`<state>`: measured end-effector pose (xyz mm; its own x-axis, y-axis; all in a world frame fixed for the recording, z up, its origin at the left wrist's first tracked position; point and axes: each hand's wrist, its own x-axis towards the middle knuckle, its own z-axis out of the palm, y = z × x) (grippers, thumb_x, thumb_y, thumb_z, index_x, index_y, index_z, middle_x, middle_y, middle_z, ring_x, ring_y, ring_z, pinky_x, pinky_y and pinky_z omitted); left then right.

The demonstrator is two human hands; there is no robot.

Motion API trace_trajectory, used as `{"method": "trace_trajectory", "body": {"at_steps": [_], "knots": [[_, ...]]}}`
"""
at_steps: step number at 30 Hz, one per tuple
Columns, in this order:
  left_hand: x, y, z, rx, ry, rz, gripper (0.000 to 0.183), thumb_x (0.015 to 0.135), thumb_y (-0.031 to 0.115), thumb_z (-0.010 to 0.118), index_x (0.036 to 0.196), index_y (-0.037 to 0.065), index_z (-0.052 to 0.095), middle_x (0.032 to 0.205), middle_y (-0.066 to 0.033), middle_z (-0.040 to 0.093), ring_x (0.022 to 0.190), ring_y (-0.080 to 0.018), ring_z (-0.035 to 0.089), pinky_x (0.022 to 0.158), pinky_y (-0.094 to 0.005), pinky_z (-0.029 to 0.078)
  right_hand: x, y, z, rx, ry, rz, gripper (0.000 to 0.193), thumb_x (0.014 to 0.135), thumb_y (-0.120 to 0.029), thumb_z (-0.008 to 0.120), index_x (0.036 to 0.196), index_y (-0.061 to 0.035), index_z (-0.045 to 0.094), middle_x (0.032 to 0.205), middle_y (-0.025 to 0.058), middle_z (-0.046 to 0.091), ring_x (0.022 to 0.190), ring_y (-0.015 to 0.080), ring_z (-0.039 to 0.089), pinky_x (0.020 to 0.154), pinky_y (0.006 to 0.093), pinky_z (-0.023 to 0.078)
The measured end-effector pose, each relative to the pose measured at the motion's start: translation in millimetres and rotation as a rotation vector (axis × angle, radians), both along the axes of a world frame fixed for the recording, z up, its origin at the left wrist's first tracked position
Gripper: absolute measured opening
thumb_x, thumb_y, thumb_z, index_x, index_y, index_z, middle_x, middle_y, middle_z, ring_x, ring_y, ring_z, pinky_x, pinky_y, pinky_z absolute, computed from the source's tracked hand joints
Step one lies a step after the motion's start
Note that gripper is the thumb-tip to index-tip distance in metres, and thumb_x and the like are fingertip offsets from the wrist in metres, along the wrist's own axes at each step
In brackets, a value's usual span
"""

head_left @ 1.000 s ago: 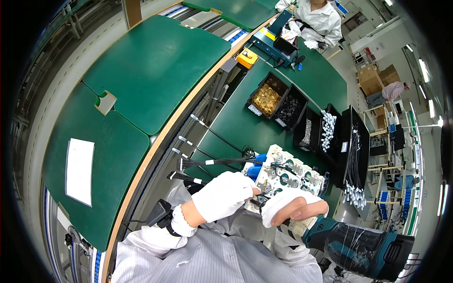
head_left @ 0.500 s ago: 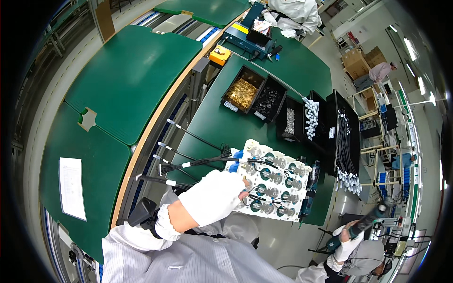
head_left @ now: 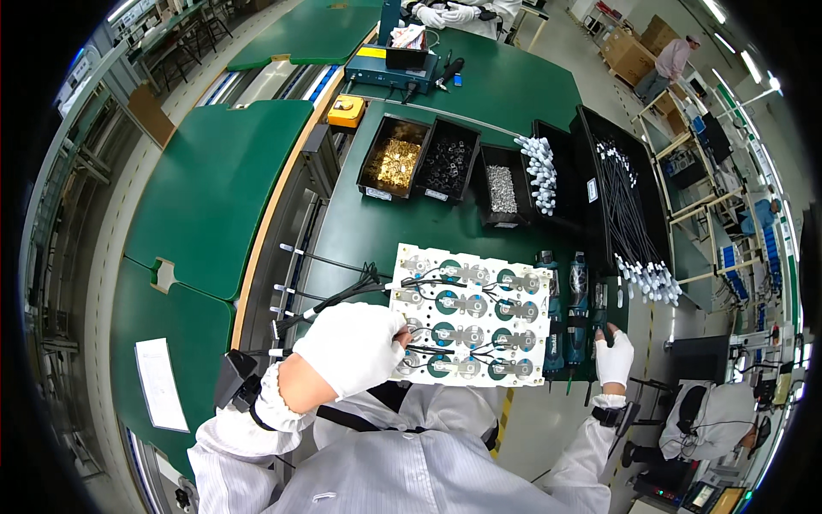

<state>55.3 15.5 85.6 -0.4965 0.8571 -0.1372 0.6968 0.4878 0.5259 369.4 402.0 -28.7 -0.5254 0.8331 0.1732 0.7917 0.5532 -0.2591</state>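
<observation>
My left hand [head_left: 355, 349], in a white glove with bare fingertips, lies over the left edge of a white fixture board [head_left: 535, 377]. Its fingers are closed on black cables [head_left: 419, 349] that run onto the board. The board carries several rows of round green-and-metal parts [head_left: 460, 303]. Another black cable bundle [head_left: 347, 295] crosses its upper left edge. My right hand [head_left: 615, 358], gloved likewise, is at the right with fingers apart, beside the rightmost dark teal power screwdriver [head_left: 599, 300]. Two more power screwdrivers [head_left: 578, 287] lie between it and the board.
Behind the board stand black bins of brass parts [head_left: 396, 163], black parts [head_left: 447, 163], silver pieces [head_left: 502, 188] and white-tipped cables [head_left: 539, 176]. A large black tray [head_left: 591, 141] holds long cables. A conveyor [head_left: 287, 206] runs along the left. A co-worker [head_left: 706, 420] sits at right.
My right hand has come from the lower right, where it held up a power screwdriver, to beside the screwdrivers at the board. My left hand stays at the board's left edge. The view has turned.
</observation>
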Motion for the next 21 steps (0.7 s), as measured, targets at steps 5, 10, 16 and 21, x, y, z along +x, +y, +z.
{"method": "trace_trajectory", "body": {"at_steps": [5,10,16,21], "knots": [[-11.5,11.1,8.0,-0.156,-0.102,-0.088,0.017,0.091,0.022,0.070,0.090,0.006,0.076,0.073,-0.0169,0.071,0.067,-0.0336,0.071,0.066,-0.0401,0.057,-115.0,-166.5,109.8,-0.298,0.392,0.721,0.024,0.086,-0.015,0.077,0.105,-0.0002,0.073,0.100,0.0134,0.073,0.092,0.0280,0.068,0.083,0.0398,0.054],[-24.3,18.8,23.1,-0.286,-0.251,-0.040,0.023,0.093,0.027,0.069,0.090,0.005,0.074,0.075,-0.0177,0.071,0.072,-0.0350,0.072,0.070,-0.0416,0.057,-165.2,-211.1,92.1,-0.227,0.284,1.066,0.035,0.082,-0.024,0.080,0.111,-0.0050,0.071,0.106,0.0102,0.067,0.100,0.0293,0.062,0.088,0.0442,0.049],[-16.3,-0.3,7.4,-0.016,-0.575,0.252,0.020,0.099,0.020,0.068,0.093,0.001,0.067,0.067,-0.0087,0.063,0.061,-0.0136,0.061,0.062,-0.0312,0.050,-177.2,-221.7,81.9,-0.307,0.324,1.009,0.034,0.081,-0.025,0.081,0.106,-0.0062,0.070,0.096,0.0086,0.062,0.092,0.0293,0.060,0.085,0.0447,0.047],[-15.3,-15.9,7.0,0.038,-0.650,0.087,0.018,0.088,0.008,0.082,0.101,0.002,0.071,0.084,0.0006,0.064,0.074,-0.0068,0.055,0.068,-0.0272,0.048,-182.2,-228.5,80.1,-0.283,0.275,1.030,0.024,0.075,-0.026,0.081,0.086,-0.0080,0.070,0.092,0.0066,0.063,0.090,0.0272,0.061,0.084,0.0431,0.046]]}}
